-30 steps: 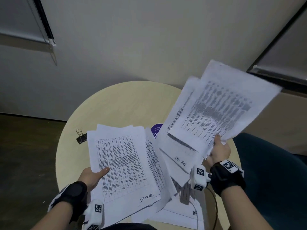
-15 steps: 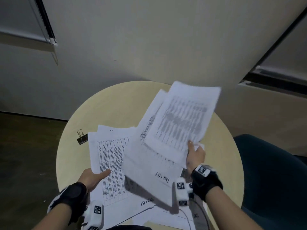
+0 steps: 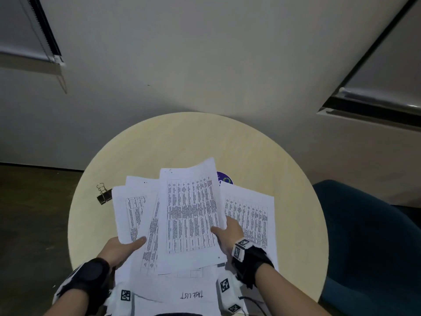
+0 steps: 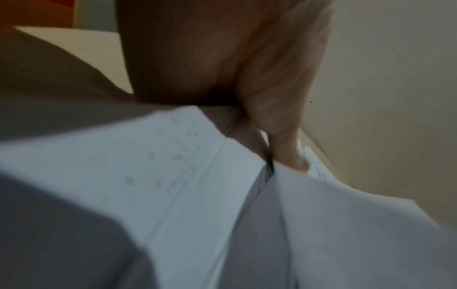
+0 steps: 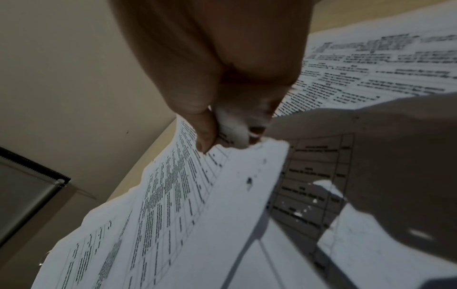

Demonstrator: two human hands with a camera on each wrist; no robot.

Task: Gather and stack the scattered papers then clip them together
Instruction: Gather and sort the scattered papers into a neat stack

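Note:
Several printed sheets overlap on the round table (image 3: 186, 137). My right hand (image 3: 224, 232) pinches the right edge of the top sheets (image 3: 190, 215), thumb on top; the right wrist view shows thumb and fingers closed on that paper edge (image 5: 230, 129). My left hand (image 3: 124, 247) grips the left part of the pile (image 3: 131, 210), thumb lying on the paper; in the left wrist view its thumb presses into the sheets (image 4: 173, 176). One more sheet (image 3: 250, 213) lies flat to the right. A black binder clip (image 3: 103, 195) rests on the table left of the pile.
A purple round sticker (image 3: 224, 179) peeks out behind the papers. A sheet marked "TASK LIST" (image 3: 191, 295) lies at the near edge. A teal chair (image 3: 369, 247) stands at the right. The wall is close behind the table.
My right hand swung its lifted sheets from the upper right down and left onto the pile that my left hand holds. The left hand stayed in place.

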